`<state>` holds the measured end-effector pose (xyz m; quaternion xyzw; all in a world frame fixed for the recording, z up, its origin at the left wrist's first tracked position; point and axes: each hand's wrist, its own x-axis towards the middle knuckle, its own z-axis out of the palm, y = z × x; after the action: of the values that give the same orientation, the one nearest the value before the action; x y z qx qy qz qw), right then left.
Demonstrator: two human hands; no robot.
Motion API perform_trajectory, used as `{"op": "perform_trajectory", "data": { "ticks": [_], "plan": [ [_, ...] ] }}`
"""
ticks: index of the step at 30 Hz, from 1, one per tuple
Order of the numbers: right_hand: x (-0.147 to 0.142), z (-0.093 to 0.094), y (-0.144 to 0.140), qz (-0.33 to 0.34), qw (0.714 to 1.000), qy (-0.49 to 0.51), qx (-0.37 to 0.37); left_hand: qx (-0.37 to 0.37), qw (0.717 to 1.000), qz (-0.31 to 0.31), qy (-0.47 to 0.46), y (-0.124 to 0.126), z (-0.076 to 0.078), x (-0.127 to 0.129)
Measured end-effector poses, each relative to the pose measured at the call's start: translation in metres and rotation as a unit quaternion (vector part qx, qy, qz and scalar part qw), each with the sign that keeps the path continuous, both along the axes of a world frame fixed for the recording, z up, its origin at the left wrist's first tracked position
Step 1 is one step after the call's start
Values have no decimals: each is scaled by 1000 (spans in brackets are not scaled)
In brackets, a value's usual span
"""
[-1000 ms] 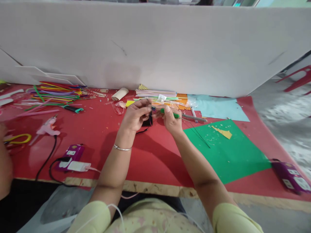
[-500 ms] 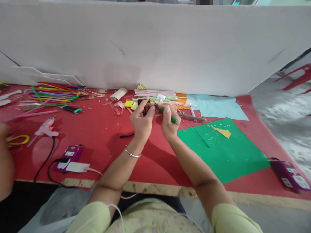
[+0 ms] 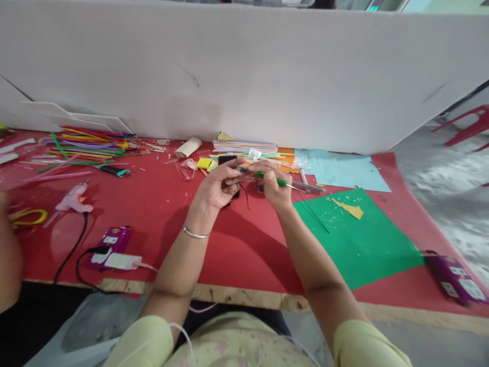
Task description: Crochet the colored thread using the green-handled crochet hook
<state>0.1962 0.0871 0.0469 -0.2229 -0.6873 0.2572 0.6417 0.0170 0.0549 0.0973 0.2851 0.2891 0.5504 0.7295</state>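
Both hands meet above the middle of the red table cover [image 3: 237, 244], a smooth sheet that ends at a raw chipboard edge [image 3: 237, 294] near the person's lap. The left hand [image 3: 217, 186] curls its fingers, thumb and forefinger pressed together on the end of a thin green-wrapped wire stem [image 3: 273, 179]; a short dark thread [image 3: 246, 196] dangles below the pinch. The right hand [image 3: 273, 186] closes its fingertips around the same stem a little further along, and the stem's bare wire tip pokes out to the right, held just above the cover. What sits at the very meeting point of the fingers is too small to tell.

Open room lies in front of the wrists, where the cover is bare down to the chipboard edge. To the right a flat green paper sheet [image 3: 355, 244] with yellow scraps [image 3: 349, 207] borders the hands; a pale blue sheet [image 3: 340, 171] lies beyond it. Behind the hands a stack of pastel straws [image 3: 244, 147] and a cardboard tube [image 3: 188, 147] sit close under a tall white board wall [image 3: 244, 76], which closes off the far side. At far left lie bright pipe cleaners [image 3: 87, 142], a pink glue gun [image 3: 72, 199] with a black cord, and a purple power strip [image 3: 110, 243]. A second purple power strip [image 3: 456, 278] sits at the right edge.
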Motion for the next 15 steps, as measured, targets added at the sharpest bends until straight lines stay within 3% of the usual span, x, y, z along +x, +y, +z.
{"op": "perform_trajectory", "data": {
  "ticks": [3, 7, 15],
  "plan": [
    [8, 3, 1, 47, 999, -5, 5, 6, 1000, -2, 21, 0, 2, -4],
    [10, 0, 1, 113, 991, 14, -76, 14, 1000, -2, 28, 1, 2, -6],
    [6, -1, -2, 135, 982, 39, -127, 32, 999, -1, 3, 2, -5, -5]
  ]
}}
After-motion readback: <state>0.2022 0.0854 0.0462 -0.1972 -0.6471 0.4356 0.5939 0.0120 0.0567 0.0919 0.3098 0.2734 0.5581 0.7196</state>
